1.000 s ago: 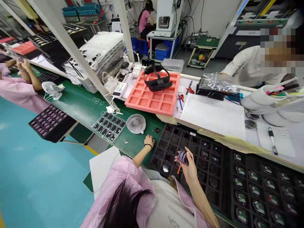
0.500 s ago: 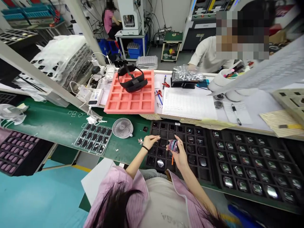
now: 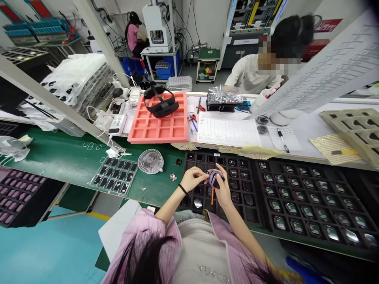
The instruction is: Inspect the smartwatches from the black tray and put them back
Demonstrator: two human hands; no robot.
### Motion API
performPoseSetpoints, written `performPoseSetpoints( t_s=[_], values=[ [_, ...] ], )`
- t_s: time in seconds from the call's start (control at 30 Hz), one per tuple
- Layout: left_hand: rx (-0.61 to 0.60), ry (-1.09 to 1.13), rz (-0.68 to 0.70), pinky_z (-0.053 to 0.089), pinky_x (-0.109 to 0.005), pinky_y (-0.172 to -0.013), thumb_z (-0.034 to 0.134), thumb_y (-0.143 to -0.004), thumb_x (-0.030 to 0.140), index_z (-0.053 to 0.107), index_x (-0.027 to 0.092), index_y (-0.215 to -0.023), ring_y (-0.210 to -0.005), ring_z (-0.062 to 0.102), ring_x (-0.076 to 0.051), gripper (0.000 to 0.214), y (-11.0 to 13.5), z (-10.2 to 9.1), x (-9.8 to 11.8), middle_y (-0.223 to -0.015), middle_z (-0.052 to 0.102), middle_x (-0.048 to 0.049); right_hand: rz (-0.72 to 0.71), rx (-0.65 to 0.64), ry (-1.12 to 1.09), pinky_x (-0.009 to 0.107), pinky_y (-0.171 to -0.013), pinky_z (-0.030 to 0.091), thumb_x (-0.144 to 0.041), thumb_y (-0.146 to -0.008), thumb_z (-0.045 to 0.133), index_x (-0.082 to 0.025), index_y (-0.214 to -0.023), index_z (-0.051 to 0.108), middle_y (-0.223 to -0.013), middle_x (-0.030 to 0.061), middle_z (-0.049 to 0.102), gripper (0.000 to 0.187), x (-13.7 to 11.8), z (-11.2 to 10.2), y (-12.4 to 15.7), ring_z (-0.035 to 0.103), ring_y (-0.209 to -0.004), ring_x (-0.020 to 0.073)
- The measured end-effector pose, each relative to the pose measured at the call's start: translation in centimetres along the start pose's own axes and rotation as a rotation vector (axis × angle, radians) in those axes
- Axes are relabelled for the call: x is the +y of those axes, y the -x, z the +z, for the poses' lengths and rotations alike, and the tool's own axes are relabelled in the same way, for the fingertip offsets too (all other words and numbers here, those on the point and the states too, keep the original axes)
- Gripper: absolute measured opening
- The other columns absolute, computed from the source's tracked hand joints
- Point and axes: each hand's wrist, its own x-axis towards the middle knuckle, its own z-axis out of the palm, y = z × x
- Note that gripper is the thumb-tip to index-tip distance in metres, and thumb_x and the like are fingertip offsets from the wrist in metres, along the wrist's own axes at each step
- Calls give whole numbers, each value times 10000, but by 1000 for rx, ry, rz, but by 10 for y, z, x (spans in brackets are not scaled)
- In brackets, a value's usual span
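Observation:
My right hand (image 3: 222,190) grips a small dark part with a purple face (image 3: 213,178), and an orange stick (image 3: 212,196) hangs down from that hand. My left hand (image 3: 193,178) has its fingers pinched together at the left edge of the same part. Both hands hover over the left end of a black compartment tray (image 3: 225,205) that carries small dark parts in some cells. A second black tray (image 3: 308,197) full of similar parts lies to the right.
A small white fan (image 3: 151,161) and a flat grid of dark parts (image 3: 115,175) sit on the green belt (image 3: 59,157). Behind lie a pink foam tray (image 3: 160,126) with a black headband device (image 3: 160,101), papers (image 3: 226,130), and a person in white (image 3: 257,73) across the bench.
My left hand lifted off the green belt and came right to meet the part in my right hand. The view swung right, so more of the right tray shows.

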Motion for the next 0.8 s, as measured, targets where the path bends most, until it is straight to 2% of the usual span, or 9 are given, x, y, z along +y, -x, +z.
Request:
performPoseSetpoints(
  t_s=[0.13, 0.23, 0.33, 0.4, 0.5, 0.57, 0.67, 0.73, 0.8],
  values=[
    [51, -12, -13, 492, -255, -710, 714, -764, 345, 718, 162, -649, -771, 606, -148, 216, 6, 0, 5, -770, 656, -55, -99, -28, 61, 356, -873, 495, -473, -833, 608, -299, -1254, 516, -1063, 33, 630, 464, 4, -2, 1, 597, -986, 197],
    [60, 16, -11, 491, -266, -742, 715, -764, 335, 711, 161, -646, -793, 606, -152, 210, 10, 0, 8, -778, 646, -53, -131, -51, 89, 373, -914, 473, -464, -848, 589, -304, -1260, 512, -1064, 31, 627, 448, 5, -2, 2, 590, -1010, 201],
    [13, 31, -8, 485, -277, -784, 731, -748, 346, 709, 165, -618, -819, 609, -159, 225, 11, -2, 10, -760, 649, -53, -132, -66, 99, 364, -876, 495, -458, -831, 611, -300, -1256, 513, -1062, 37, 621, 464, 3, -2, 5, 585, -1014, 210],
    [-79, 56, -25, 478, -277, -806, 763, -709, 363, 715, 167, -601, -825, 614, -159, 229, 8, -8, 11, -748, 657, -51, -94, -98, 85, 360, -827, 517, -459, -820, 625, -297, -1255, 512, -1058, 40, 619, 478, 0, -3, 8, 594, -976, 213],
    [-289, 144, -137, 466, -237, -662, 831, -585, 411, 715, 153, -612, -770, 621, -146, 284, 3, -18, 9, -781, 673, -48, -4, -186, 35, 370, -787, 530, -481, -802, 635, -295, -1247, 519, -1051, 42, 620, 495, -7, -4, 14, 603, -940, 223],
    [-411, 228, -258, 383, -206, -507, 850, -521, 448, 686, 135, -633, -676, 617, -127, 371, 2, -21, 6, -762, 675, -41, 38, -241, 3, 375, -792, 526, -504, -788, 640, -294, -1241, 528, -1045, 43, 626, 512, -12, -5, 17, 603, -954, 232],
    [-548, 423, -424, 265, -183, -429, 876, -463, 445, 629, 134, -731, -549, 607, -109, 479, 8, -14, 0, -628, 642, 3, 99, -308, -32, 376, -799, 520, -530, -774, 642, -292, -1241, 534, -1043, 44, 640, 535, -17, -5, 21, 607, -966, 241],
    [-549, 612, -502, 270, -176, -425, 901, -416, 424, 613, 146, -832, -488, 590, -97, 577, 17, -2, -7, -586, 609, 45, 150, -333, -48, 373, -798, 519, -528, -764, 651, -291, -1234, 542, -1054, 43, 642, 537, -17, -5, 25, 610, -970, 244],
    [-417, 829, -524, 308, -177, -422, 905, -405, 443, 611, 153, -873, -416, 522, -65, 624, 28, 15, -14, -530, 543, 89, 194, -327, -61, 363, -793, 520, -517, -753, 666, -292, -1214, 556, -1052, 39, 647, 525, -14, -2, 29, 614, -960, 239]
  ],
)
